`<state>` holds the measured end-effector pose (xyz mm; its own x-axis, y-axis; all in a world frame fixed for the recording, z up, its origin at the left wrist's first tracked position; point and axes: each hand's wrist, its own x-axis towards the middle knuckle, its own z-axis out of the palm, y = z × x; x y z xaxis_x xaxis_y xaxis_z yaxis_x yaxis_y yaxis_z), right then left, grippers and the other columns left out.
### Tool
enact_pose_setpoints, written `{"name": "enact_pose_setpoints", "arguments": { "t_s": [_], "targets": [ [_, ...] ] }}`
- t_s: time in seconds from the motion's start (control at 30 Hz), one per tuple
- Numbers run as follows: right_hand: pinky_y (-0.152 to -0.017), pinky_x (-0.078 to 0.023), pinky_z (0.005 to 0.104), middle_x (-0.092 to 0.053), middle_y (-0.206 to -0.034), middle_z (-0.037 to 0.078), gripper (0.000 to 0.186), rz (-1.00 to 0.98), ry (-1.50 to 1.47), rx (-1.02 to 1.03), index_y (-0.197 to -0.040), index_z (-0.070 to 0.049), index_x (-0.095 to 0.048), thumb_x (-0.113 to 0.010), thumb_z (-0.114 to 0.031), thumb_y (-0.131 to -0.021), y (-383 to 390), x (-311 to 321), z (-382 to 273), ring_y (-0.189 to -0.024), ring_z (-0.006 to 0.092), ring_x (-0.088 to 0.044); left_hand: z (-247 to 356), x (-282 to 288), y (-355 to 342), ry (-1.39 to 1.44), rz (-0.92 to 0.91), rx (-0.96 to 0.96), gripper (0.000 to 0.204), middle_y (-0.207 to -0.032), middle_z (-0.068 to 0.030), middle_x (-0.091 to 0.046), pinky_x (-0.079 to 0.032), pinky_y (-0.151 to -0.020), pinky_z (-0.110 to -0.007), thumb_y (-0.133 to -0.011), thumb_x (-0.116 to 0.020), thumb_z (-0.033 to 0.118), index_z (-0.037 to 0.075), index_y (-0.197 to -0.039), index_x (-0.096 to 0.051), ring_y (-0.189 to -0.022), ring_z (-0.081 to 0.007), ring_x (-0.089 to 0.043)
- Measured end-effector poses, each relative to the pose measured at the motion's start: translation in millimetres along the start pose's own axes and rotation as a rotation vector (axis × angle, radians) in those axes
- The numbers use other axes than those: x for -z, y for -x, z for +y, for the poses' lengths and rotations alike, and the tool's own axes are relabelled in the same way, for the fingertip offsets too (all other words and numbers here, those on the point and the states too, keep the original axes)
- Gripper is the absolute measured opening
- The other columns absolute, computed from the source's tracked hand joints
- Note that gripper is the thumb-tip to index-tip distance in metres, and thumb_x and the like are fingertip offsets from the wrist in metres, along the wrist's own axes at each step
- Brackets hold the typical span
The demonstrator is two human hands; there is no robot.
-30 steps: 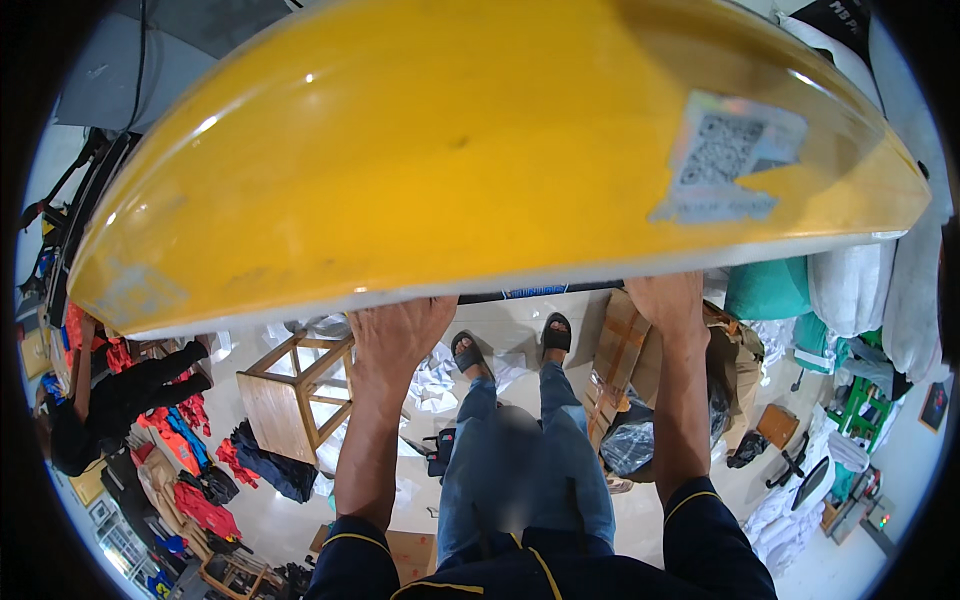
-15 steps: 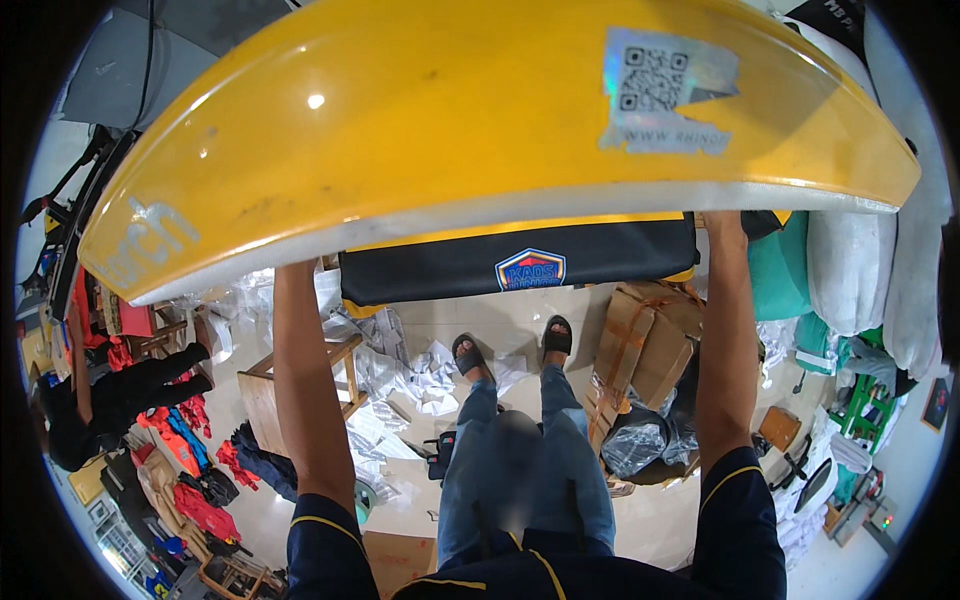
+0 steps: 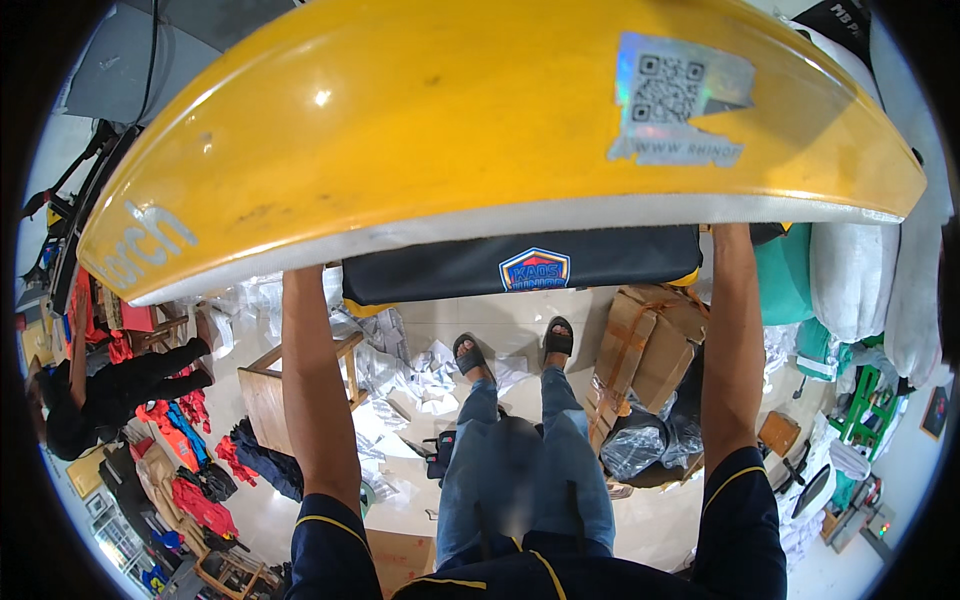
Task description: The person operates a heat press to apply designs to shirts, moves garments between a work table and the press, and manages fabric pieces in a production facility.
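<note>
A large glossy yellow curved panel (image 3: pixel 450 120) with a pale lower rim fills the top of the head view and bears a torn sticker with a square code. Beneath its rim lies a black padded piece (image 3: pixel 420 275) with yellow edging and a colored emblem. My left hand (image 3: pixel 305 270) reaches up at the left end of the black piece, its fingers hidden behind the yellow panel. My right hand (image 3: pixel 730 235) is raised at the other end, fingers likewise hidden under the rim. Whether either grips anything cannot be made out.
A co-worker in dark clothes (image 3: pixel 120 400) is at the left beside red, navy garments (image 3: pixel 200 505). Below are a wooden stool (image 3: pixel 262 405), crumpled paper (image 3: pixel 435 390) and cardboard boxes (image 3: pixel 640 355). Teal and white sacks (image 3: pixel 845 280) and a green plastic item (image 3: pixel 865 405) are at the right.
Since a second ago my hands have moved apart to either side, and the panel's lower rim sits higher, revealing the black padded piece. In the last half second everything shifted only slightly.
</note>
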<state>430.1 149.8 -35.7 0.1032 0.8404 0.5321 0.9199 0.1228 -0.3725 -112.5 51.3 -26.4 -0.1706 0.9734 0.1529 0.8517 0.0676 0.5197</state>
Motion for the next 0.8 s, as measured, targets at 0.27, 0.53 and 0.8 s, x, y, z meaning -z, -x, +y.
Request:
{"name": "enact_pose_setpoints", "arguments": {
  "t_s": [0.27, 0.53, 0.8],
  "targets": [
    [-0.092, -0.046, 0.0446, -0.068, -0.103, 0.022, 0.029, -0.09, 0.07, 0.024, -0.105, 0.001, -0.068, -0.066, -0.023, -0.088, -1.7, 19.5, -23.8, -0.106, 0.0422, -0.058, 9.9, -0.7, 2.8, -0.049, 0.101, -0.061, 0.025, -0.113, -0.0202, -0.066, -0.045, -0.094, -0.044, -0.093, -0.061, 0.012, 0.0, -0.114, -0.065, -0.107, -0.0371, -0.061],
    [-0.094, -0.046, 0.0442, -0.065, -0.111, 0.021, 0.032, -0.339, -0.166, 0.057, -0.113, 0.0, -0.065, -0.068, -0.021, -0.088, 35.9, 73.3, -161.7, -0.11, 0.0411, -0.057, 156.5, 17.0, 35.4, -0.096, 0.012, -0.3, 0.038, -0.127, -0.0208, -0.06, -0.038, -0.104, -0.048, -0.093, -0.064, 0.024, 0.003, -0.124, -0.061, -0.119, -0.0405, -0.053],
    [-0.1, -0.044, 0.0438, -0.058, -0.124, 0.019, 0.038, -0.291, -0.226, 0.097, -0.121, 0.0, -0.06, -0.067, -0.021, -0.09, 45.9, 69.1, -163.8, -0.115, 0.0381, -0.055, 168.0, -0.5, 42.4, -0.212, -0.122, -0.353, 0.061, -0.149, -0.015, -0.043, -0.017, -0.119, -0.053, -0.097, -0.054, 0.044, 0.008, -0.145, -0.045, -0.143, -0.0334, -0.032]
  ]
}}
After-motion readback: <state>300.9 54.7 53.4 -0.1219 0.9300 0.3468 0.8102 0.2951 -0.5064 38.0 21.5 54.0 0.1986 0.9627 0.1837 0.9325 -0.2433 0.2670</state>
